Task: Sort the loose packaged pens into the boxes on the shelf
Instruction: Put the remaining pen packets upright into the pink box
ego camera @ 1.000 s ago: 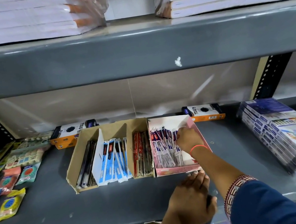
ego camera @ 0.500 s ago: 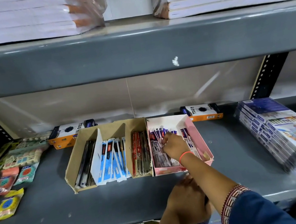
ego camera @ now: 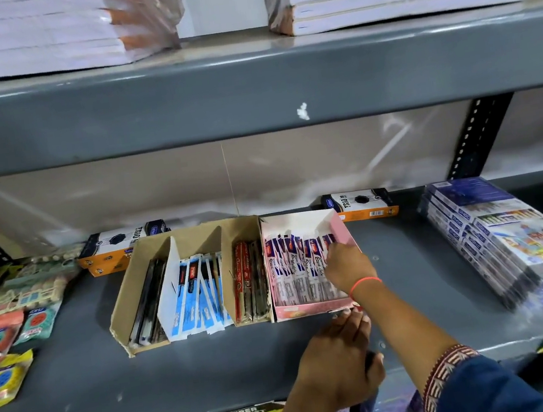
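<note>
With the right hand [ego camera: 347, 266] pressing its fingers together on the purple-and-white packaged pens [ego camera: 301, 271] inside the pink box [ego camera: 311, 307] mid-shelf, level them gently while the left hand [ego camera: 340, 357], curled loosely and empty, steadies the box's front edge.

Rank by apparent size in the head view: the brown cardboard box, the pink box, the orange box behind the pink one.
1. Brown cardboard box, three compartments wide.
2. Pink box, roughly one-third as wide.
3. Orange box; it sits farther back and partly hidden, so its true size is unsure.
</note>
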Demonstrator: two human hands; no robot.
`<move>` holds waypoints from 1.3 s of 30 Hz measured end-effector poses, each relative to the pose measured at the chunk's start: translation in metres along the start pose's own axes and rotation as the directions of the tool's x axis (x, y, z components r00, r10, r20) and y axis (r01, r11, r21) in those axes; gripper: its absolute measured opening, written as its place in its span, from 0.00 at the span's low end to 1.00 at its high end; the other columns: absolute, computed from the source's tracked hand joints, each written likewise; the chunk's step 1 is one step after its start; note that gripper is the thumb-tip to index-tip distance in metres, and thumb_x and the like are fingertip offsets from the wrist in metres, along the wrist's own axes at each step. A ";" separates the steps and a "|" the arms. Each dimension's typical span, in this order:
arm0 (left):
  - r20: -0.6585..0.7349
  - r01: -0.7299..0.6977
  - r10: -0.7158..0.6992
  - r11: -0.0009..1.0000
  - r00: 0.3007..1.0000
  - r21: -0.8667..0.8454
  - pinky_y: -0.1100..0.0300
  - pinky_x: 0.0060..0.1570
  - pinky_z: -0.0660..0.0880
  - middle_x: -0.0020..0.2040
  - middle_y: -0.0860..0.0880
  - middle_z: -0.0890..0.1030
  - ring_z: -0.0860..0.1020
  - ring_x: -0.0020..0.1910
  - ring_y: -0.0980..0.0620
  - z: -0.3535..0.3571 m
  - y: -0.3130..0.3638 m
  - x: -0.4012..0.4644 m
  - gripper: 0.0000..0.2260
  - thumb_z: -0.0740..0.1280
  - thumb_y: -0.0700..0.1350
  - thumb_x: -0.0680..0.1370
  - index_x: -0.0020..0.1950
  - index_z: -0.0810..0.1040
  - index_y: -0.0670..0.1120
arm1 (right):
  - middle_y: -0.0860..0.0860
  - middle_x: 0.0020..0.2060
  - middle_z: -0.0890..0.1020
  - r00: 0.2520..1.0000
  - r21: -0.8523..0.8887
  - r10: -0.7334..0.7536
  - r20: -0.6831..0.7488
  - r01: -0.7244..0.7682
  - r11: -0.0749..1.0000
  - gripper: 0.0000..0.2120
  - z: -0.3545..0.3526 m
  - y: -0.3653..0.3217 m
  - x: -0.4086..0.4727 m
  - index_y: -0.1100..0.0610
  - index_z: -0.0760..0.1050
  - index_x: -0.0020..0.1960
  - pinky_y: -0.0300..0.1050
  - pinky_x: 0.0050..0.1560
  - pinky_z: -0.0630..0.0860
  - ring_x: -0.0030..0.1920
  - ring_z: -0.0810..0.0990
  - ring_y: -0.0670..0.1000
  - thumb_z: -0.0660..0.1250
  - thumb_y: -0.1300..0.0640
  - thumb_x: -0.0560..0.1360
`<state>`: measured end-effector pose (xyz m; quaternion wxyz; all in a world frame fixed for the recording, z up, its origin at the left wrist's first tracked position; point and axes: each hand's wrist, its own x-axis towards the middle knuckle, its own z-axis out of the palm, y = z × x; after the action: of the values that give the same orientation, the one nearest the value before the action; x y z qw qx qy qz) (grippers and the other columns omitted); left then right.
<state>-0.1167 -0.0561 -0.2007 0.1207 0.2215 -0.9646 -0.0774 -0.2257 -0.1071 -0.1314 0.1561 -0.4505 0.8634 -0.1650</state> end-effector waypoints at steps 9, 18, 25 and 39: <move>-0.018 0.006 -0.006 1.000 1.000 0.028 0.66 0.42 0.77 0.48 0.50 0.84 0.82 0.46 0.54 -0.006 0.000 0.000 0.21 0.56 0.56 0.69 0.49 0.82 0.46 | 0.62 0.60 0.78 0.997 -0.312 -0.077 0.026 0.081 0.947 0.16 0.001 -0.001 -0.011 0.65 0.70 0.64 0.52 0.56 0.78 0.60 0.79 0.61 0.53 0.64 0.79; -0.020 0.008 -0.007 0.999 1.000 0.045 0.67 0.37 0.75 0.46 0.51 0.84 0.81 0.44 0.54 -0.009 0.003 0.001 0.19 0.56 0.56 0.68 0.46 0.81 0.48 | 0.60 0.58 0.80 0.995 -0.321 -0.095 -0.019 0.084 0.943 0.15 -0.005 -0.002 -0.015 0.63 0.74 0.61 0.54 0.54 0.79 0.57 0.80 0.61 0.55 0.64 0.78; 0.008 0.041 -0.041 0.999 0.999 0.013 0.64 0.37 0.77 0.43 0.49 0.84 0.81 0.42 0.50 -0.006 0.001 -0.001 0.18 0.56 0.55 0.70 0.47 0.81 0.47 | 0.60 0.66 0.72 0.976 -0.267 -0.167 0.137 0.199 0.943 0.27 0.005 -0.010 -0.015 0.60 0.65 0.69 0.55 0.64 0.71 0.66 0.70 0.62 0.59 0.45 0.77; 0.068 0.072 -0.076 0.995 0.995 0.064 0.54 0.52 0.74 0.59 0.42 0.79 0.76 0.57 0.42 -0.015 0.007 0.001 0.19 0.58 0.52 0.78 0.62 0.74 0.43 | 0.53 0.78 0.51 0.879 -0.154 -0.364 0.307 0.423 0.893 0.30 0.023 -0.016 0.001 0.47 0.54 0.76 0.64 0.73 0.54 0.78 0.46 0.60 0.60 0.47 0.77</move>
<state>-0.1161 -0.0519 -0.1843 0.0769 0.2578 -0.9613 -0.0598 -0.2051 -0.1200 -0.1454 0.1854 -0.6497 0.7364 -0.0353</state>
